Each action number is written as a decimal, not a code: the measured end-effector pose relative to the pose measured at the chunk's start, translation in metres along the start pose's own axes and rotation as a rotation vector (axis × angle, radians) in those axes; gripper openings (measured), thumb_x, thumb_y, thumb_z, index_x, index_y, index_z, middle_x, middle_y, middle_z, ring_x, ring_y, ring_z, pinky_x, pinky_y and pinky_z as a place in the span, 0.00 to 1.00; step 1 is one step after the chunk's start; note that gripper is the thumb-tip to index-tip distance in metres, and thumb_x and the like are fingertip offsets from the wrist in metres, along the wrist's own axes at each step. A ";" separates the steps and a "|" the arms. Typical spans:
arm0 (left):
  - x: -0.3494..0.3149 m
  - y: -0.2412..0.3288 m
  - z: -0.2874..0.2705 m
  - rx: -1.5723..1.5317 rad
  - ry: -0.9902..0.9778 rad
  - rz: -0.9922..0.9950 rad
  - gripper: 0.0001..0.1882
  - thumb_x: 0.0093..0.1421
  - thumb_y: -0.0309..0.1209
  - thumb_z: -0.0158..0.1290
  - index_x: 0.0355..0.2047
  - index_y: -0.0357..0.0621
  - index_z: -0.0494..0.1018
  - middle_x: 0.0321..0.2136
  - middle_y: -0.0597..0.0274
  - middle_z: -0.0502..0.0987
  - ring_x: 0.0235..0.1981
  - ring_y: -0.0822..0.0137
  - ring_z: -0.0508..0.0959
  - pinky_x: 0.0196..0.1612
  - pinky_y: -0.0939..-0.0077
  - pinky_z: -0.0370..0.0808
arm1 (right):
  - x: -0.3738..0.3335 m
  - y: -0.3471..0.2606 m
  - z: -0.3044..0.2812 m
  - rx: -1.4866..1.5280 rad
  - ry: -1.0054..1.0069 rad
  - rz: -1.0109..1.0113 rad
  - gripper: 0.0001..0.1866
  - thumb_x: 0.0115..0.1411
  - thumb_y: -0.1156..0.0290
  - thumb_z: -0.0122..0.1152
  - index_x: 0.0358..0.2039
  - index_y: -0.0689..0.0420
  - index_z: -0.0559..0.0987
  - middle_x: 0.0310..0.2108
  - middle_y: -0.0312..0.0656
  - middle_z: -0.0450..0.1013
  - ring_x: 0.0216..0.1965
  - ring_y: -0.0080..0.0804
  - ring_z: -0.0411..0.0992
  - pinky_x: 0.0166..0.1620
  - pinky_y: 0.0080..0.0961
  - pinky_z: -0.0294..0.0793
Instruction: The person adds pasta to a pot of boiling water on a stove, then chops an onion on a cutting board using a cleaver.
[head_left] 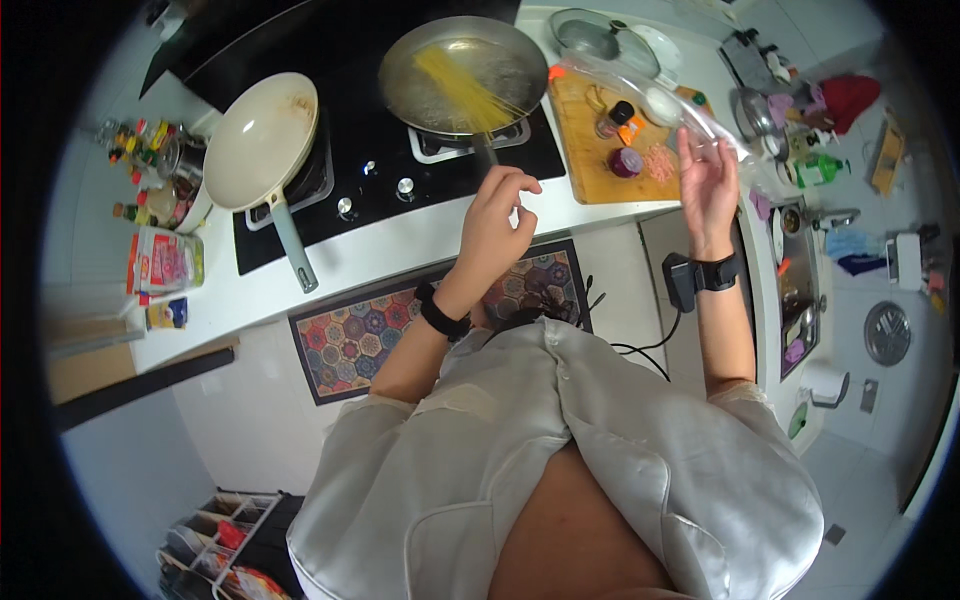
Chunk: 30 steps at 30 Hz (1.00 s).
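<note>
A steel pan stands on the black cooktop, holding water and a bundle of dry yellow spaghetti. My left hand hovers just in front of the pan's dark handle, fingers loosely curled and apart with nothing in them. My right hand is raised over the right end of a wooden cutting board. It grips a long clear plastic wrapper that stretches across the board towards the pan.
An empty white frying pan sits on the left burner, its handle pointing at me. Small jars, a purple onion half and chopped bits lie on the board. A glass lid is behind it, spice bottles far left, a sink right, a patterned mat below.
</note>
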<state>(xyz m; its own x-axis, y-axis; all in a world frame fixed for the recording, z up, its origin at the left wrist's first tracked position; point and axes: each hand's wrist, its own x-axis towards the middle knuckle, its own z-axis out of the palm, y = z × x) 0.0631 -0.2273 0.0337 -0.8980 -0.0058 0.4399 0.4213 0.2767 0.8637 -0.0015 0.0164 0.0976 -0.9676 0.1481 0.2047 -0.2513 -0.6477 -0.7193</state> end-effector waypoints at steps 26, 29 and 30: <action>-0.139 0.099 0.223 -0.200 -1.158 -0.107 0.18 0.54 0.19 0.45 0.46 0.40 0.61 0.37 0.63 0.67 0.30 0.76 0.68 0.31 0.87 0.65 | -0.802 0.097 -0.270 0.830 2.372 -1.210 0.14 0.54 0.62 0.53 0.27 0.61 0.65 0.21 0.40 0.66 0.24 0.28 0.67 0.30 0.22 0.74; -0.149 0.105 0.234 -0.213 -1.253 0.025 0.20 0.51 0.16 0.43 0.46 0.40 0.61 0.39 0.60 0.67 0.33 0.74 0.69 0.34 0.85 0.66 | -0.849 0.174 -0.213 0.765 2.511 -1.161 0.11 0.57 0.63 0.46 0.34 0.58 0.67 0.24 0.41 0.63 0.23 0.31 0.63 0.27 0.25 0.71; -0.153 0.105 0.237 -0.232 -1.273 0.126 0.21 0.50 0.14 0.41 0.46 0.40 0.61 0.41 0.59 0.67 0.34 0.73 0.69 0.35 0.84 0.67 | -0.868 0.199 -0.197 0.822 2.551 -1.129 0.09 0.57 0.65 0.45 0.35 0.56 0.67 0.24 0.41 0.62 0.24 0.32 0.62 0.25 0.28 0.70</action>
<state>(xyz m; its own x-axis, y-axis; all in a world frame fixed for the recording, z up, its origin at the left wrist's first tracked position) 0.2149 0.0300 -0.0011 -0.2861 0.9540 0.0899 0.4080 0.0364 0.9123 0.7830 -0.0937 -0.3536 0.6776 -0.0661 -0.7324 -0.7128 0.1858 -0.6763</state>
